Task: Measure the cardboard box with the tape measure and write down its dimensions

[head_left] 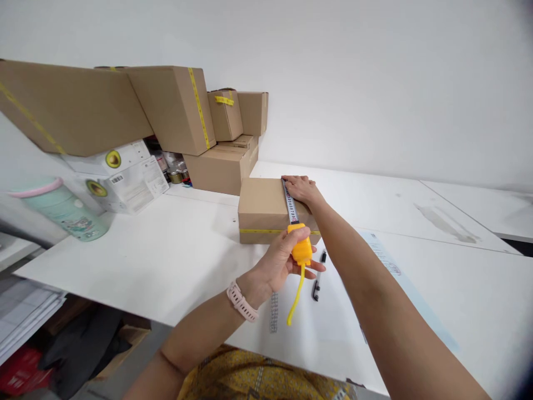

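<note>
A small cardboard box with a yellow strip along its near side sits on the white table. My left hand, a pink band on its wrist, is closed around a yellow tape measure just in front of the box. The silver blade is drawn out across the top of the box. At the far edge, my right hand holds the blade's end against the box; its fingers lie close together there. A yellow strap hangs from the tape measure's case.
A black pen and a spiral-bound notebook lie nearby. To the right is a light-blue sheet. Large cardboard boxes are stacked at the back left, above avocado-printed cartons. A mint tumbler stands at the left.
</note>
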A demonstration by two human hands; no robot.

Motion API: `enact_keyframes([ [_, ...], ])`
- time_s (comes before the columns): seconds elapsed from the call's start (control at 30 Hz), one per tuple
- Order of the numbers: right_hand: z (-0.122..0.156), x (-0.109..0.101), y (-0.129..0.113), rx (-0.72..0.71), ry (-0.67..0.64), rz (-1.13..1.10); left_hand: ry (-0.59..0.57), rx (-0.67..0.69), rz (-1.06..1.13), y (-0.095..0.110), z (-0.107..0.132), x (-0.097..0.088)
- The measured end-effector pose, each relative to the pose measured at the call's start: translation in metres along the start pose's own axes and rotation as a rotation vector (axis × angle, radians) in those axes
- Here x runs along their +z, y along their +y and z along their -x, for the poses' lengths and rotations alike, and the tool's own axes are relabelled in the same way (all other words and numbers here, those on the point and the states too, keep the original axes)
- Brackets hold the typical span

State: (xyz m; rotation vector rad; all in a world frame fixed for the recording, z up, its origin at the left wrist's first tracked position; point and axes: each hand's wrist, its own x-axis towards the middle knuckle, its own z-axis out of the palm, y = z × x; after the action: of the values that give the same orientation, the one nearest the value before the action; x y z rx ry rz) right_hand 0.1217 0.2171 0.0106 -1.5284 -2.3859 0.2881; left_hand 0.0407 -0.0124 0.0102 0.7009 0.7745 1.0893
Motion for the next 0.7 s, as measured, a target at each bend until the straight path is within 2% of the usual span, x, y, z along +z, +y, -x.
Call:
enact_keyframes([
  [0.27,0.002,0.004,-0.001,-0.016,0.029,-0.013,-0.025,0.034,-0.015,-0.009,-0.005,0.004],
  [0.33,0.001,0.002,-0.001,-0.004,0.028,-0.066,-0.027,0.035,-0.029,-0.008,-0.005,0.003],
  [0.4,0.003,-0.003,0.001,0.013,0.061,-0.211,-0.007,0.042,-0.063,-0.005,0.000,-0.001],
  [0.5,0.016,-0.015,0.018,0.054,0.253,-0.555,0.025,0.122,-0.177,-0.001,0.020,-0.019],
  [0.57,0.034,-0.019,0.038,0.117,0.420,-0.726,0.076,0.247,-0.286,0.002,0.036,-0.038],
  [0.63,0.057,-0.016,0.060,0.240,0.541,-0.806,0.203,0.390,-0.396,0.003,0.046,-0.061],
  [0.7,0.083,-0.003,0.077,0.389,0.552,-0.837,0.338,0.458,-0.474,0.001,0.048,-0.084],
])
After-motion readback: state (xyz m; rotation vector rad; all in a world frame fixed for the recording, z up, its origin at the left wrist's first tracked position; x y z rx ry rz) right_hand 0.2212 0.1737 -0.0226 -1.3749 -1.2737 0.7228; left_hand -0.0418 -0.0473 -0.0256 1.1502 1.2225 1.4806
